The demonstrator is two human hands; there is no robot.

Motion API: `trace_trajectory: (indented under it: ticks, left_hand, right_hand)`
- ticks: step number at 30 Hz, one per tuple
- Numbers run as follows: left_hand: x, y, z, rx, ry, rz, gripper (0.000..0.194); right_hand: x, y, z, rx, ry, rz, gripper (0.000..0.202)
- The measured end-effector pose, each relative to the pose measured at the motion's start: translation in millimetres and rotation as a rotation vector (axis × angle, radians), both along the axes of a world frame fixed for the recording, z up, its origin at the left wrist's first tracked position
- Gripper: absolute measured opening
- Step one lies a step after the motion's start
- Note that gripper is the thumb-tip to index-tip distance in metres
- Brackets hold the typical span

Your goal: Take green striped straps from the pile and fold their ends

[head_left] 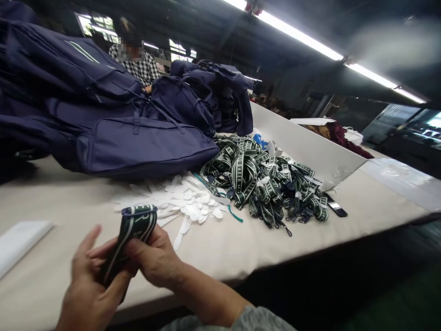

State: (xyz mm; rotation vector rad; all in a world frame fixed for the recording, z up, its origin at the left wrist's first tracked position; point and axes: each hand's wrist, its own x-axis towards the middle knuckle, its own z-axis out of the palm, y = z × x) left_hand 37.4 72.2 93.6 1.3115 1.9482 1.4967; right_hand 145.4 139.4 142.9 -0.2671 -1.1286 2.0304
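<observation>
Green-and-white woven strap [132, 234] sits folded and pinched between my left hand [91, 287] and right hand [155, 259] low over the counter [241, 248], kept close so the fold stays tight, with the strap pile [265, 181] and white tags [186, 202] within reach ahead.
</observation>
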Motion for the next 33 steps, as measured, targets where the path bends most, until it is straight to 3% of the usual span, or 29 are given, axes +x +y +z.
trace_trajectory:
  ticks: [3,6,8,12,17,20,23,26,29,31,33]
  left_hand:
    - [11,-3,5.8,-0.204,0.15,-0.012,0.057]
    - [31,-12,-2.7,-0.204,0.359,-0.039,0.047]
    - [41,-21,-16.0,-0.19,0.482,-0.062,0.037]
    - [48,-35,-41.1,-0.211,0.491,-0.17,0.024]
    - [49,-33,-44.6,-0.115,0.08,-0.235,0.043]
    - [50,-31,-34.9,-0.221,-0.242,-0.295,0.04]
    - [53,-31,-27.0,-0.319,-0.517,-0.311,0.05]
    - [56,-33,-29.0,-0.3,-0.621,-0.179,0.057]
    - [52,-38,-41.3,-0.291,-0.536,-0.078,0.052]
    - [45,-44,-50.8,-0.313,-0.485,-0.029,0.05]
    - [37,-52,-56.8,-0.312,-0.494,0.032,0.047]
  right_hand:
    - [3,2,-11.2,-0.034,0.008,-0.121,0.043]
    - [5,-3,-29.0,-0.046,-0.048,-0.297,0.044]
    - [10,-7,-41.1,-0.075,-0.128,-0.286,0.039]
    - [20,-16,-60.8,-0.387,-0.16,-0.187,0.031]
    - [25,-17,-71.3,-0.488,-0.031,-0.268,0.034]
    - [23,-11,-73.0,-0.519,-0.016,-0.312,0.039]
    - [17,-8,-75.8,-0.554,-0.107,-0.314,0.05]
    - [9,-10,-82.6,-0.482,-0.216,-0.279,0.057]
    - [8,-6,-91.9,-0.371,-0.293,-0.157,0.058]
    - [13,12,-94.7,-0.208,-0.373,0.031,0.06]
    - [21,46,-91.5,0.072,-0.566,0.027,0.059]
